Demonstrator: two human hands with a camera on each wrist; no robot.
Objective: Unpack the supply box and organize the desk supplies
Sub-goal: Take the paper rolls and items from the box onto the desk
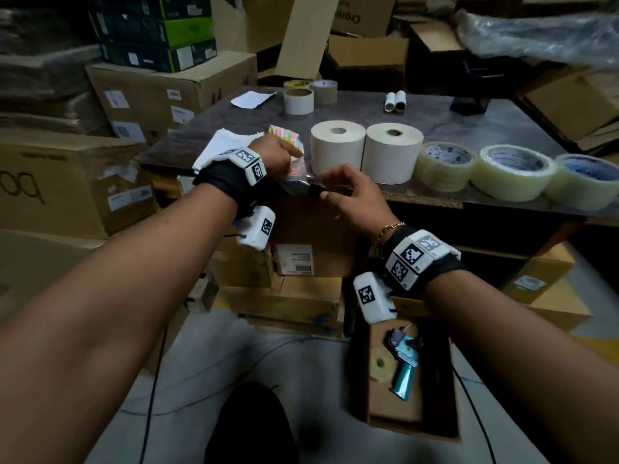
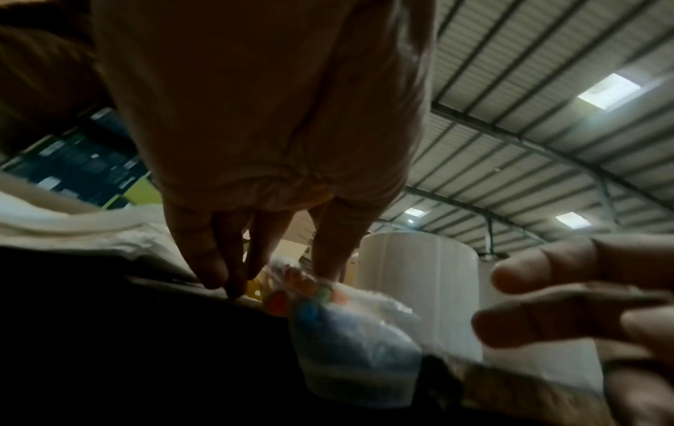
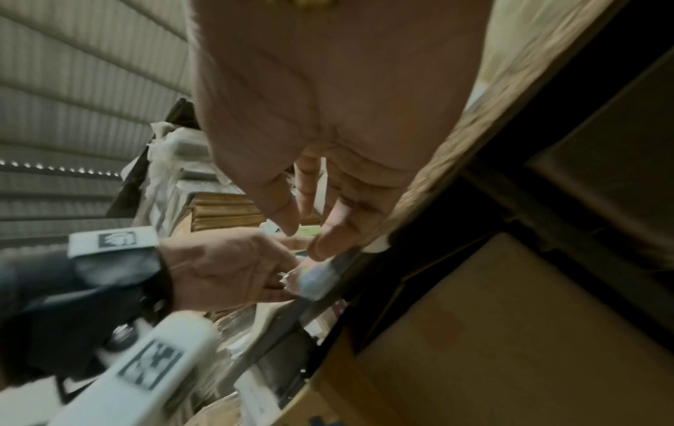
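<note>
A clear plastic packet of small coloured pieces [image 1: 299, 175] lies at the front edge of the dark table [image 1: 469, 128]. My left hand [image 1: 279, 159] pinches the packet [image 3: 310, 279] from the left, fingers pointing down onto it [image 2: 328, 317]. My right hand [image 1: 345, 187] hovers at the packet's right end with its fingers [image 2: 540, 276] spread and relaxed; its thumb is close to the dark end. A second packet of pink and yellow strips [image 1: 284, 133] lies just behind. An open cardboard box [image 1: 395, 406] on the floor holds a teal tape dispenser [image 1: 405, 360].
Two white label rolls [image 1: 337, 145] [image 1: 392, 150] stand right of my hands, then three clear tape rolls [image 1: 443, 165] [image 1: 512, 170] [image 1: 582, 180]. Further back are tape rolls [image 1: 298, 100], small white tubes [image 1: 395, 101] and paper [image 1: 253, 98]. White sheets [image 1: 221, 145] lie left. Cartons crowd all sides.
</note>
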